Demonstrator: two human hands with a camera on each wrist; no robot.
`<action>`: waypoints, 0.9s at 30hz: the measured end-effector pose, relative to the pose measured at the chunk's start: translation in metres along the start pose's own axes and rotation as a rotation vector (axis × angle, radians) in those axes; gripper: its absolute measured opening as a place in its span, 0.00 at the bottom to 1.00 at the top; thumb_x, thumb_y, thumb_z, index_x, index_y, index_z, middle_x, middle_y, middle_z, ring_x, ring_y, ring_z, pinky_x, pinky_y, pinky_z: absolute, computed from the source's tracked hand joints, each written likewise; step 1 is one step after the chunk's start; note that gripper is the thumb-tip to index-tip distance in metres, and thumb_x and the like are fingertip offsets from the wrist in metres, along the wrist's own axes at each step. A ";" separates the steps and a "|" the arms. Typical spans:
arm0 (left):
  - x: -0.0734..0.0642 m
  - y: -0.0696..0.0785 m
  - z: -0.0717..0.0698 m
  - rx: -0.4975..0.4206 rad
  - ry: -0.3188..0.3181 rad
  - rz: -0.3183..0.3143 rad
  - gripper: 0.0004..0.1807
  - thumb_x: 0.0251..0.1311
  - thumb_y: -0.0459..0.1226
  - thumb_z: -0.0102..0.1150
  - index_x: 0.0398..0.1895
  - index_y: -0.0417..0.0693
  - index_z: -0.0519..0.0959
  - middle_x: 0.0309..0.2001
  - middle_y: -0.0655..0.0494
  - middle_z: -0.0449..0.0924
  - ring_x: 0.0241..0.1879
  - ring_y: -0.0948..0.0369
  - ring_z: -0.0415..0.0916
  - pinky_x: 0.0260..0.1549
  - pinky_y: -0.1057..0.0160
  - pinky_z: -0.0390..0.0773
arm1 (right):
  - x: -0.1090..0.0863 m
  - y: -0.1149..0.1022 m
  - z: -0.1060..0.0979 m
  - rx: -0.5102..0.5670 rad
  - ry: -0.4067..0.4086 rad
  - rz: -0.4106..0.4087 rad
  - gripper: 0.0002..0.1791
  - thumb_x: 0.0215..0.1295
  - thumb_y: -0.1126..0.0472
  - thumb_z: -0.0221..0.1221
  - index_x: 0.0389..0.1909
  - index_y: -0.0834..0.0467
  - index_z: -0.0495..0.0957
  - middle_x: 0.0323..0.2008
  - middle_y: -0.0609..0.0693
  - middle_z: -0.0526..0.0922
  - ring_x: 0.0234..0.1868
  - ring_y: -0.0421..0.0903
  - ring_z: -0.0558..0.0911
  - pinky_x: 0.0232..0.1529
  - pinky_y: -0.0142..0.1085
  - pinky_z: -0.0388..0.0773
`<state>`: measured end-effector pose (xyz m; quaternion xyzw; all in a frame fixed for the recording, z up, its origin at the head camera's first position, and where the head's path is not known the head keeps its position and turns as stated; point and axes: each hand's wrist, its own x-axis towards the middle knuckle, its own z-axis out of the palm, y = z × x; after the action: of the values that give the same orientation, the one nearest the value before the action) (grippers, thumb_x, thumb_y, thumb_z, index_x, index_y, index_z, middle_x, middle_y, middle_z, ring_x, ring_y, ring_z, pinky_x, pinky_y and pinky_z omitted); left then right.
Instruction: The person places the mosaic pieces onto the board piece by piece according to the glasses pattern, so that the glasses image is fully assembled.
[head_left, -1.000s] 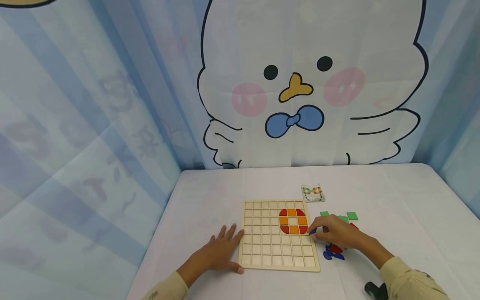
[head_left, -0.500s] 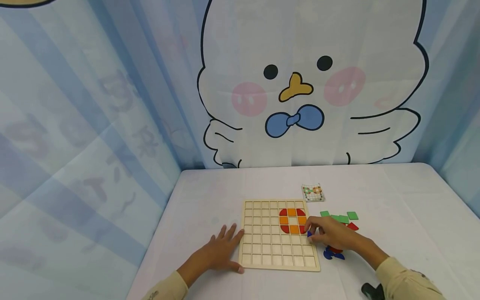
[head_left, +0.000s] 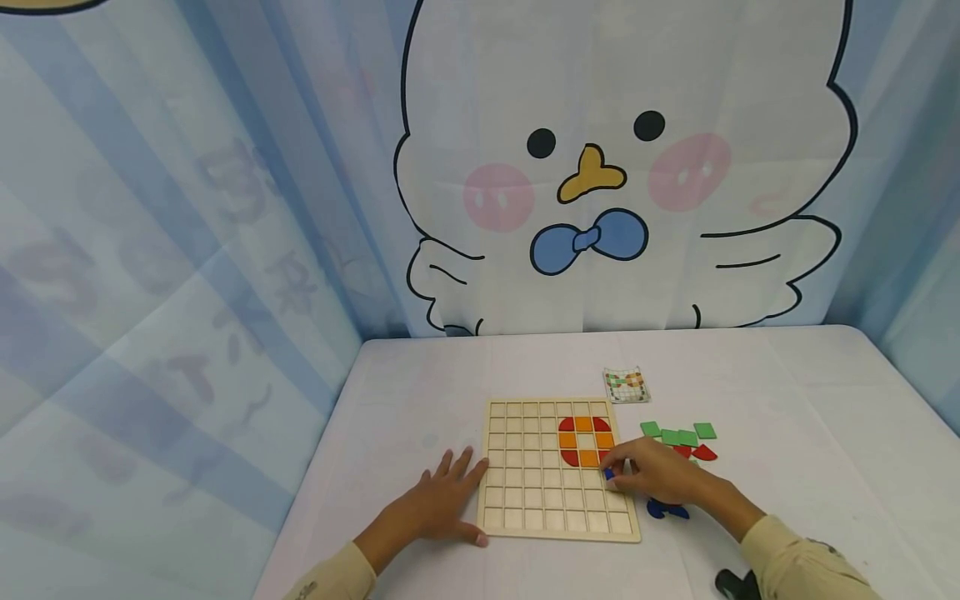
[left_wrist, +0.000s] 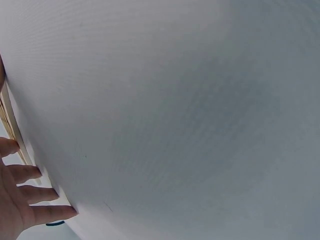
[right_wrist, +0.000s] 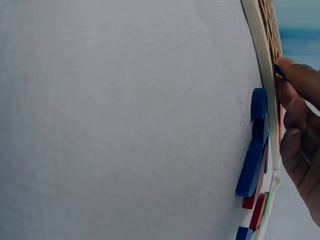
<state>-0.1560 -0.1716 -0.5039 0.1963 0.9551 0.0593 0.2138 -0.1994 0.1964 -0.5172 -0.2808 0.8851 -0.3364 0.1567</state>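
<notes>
A wooden grid board [head_left: 525, 482] lies on the table, with a ring of red and orange tiles [head_left: 588, 458] set in its upper right cells. My right hand [head_left: 660, 472] pinches a small blue tile [head_left: 609, 474] between thumb and fingertips, over the board's right side just below the ring. In the right wrist view, this blue tile [right_wrist: 279, 71] shows partly between the fingers, close above the board [right_wrist: 265, 47]. My left hand [head_left: 442, 505] spreads its straight fingers at the board's left edge, thumb near the lower left corner.
Green tiles [head_left: 670, 437] and red tiles [head_left: 704, 452] lie right of the board, with blue tiles [head_left: 667, 510] partly behind my right wrist. A printed pattern card [head_left: 626, 386] rests beyond the upper right corner. A black object [head_left: 737, 585] sits by the right sleeve.
My right hand has moved left with the blue tile, from the board's right edge onto the grid. More green and red tiles are uncovered. The left hand stays put.
</notes>
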 end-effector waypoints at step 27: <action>-0.004 0.003 -0.004 0.001 0.000 0.007 0.61 0.45 0.69 0.66 0.80 0.56 0.53 0.80 0.42 0.47 0.77 0.35 0.47 0.64 0.29 0.64 | 0.001 -0.004 -0.007 -0.116 0.010 0.071 0.08 0.59 0.53 0.71 0.38 0.47 0.86 0.27 0.34 0.78 0.32 0.35 0.73 0.33 0.29 0.72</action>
<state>-0.1539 -0.1706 -0.4983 0.2000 0.9544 0.0595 0.2135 -0.2015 0.1970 -0.5090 -0.2562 0.9133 -0.2802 0.1473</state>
